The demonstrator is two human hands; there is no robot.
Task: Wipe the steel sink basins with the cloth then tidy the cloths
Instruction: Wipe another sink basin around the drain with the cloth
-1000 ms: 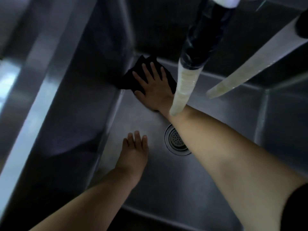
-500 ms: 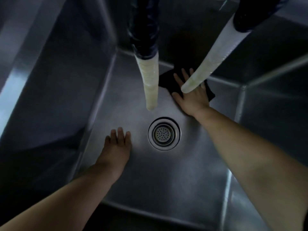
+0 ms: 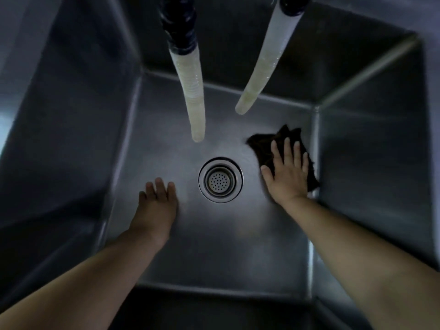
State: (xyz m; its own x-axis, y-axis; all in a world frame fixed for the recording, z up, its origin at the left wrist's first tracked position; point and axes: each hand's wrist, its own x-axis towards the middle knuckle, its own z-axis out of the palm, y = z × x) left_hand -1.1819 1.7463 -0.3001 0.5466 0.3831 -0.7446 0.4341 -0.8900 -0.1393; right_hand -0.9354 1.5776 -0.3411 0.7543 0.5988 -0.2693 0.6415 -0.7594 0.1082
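I look straight down into a deep steel sink basin point(image 3: 214, 253). A dark cloth point(image 3: 263, 145) lies on the basin floor at the right, close to the right wall. My right hand point(image 3: 287, 171) presses flat on the cloth with fingers spread, covering most of it. My left hand point(image 3: 157, 206) rests flat on the bare floor left of the round drain strainer point(image 3: 220, 179), fingers together, holding nothing.
Two pale ribbed hoses hang from above: one point(image 3: 192, 98) ends over the floor just behind the drain, the other point(image 3: 259, 75) slants in from the upper right. Steep steel walls point(image 3: 71, 139) close in on all sides.
My right hand has slid the cloth from the far left corner across the back of the basin floor to the right wall. The left hand has stayed beside the drain.
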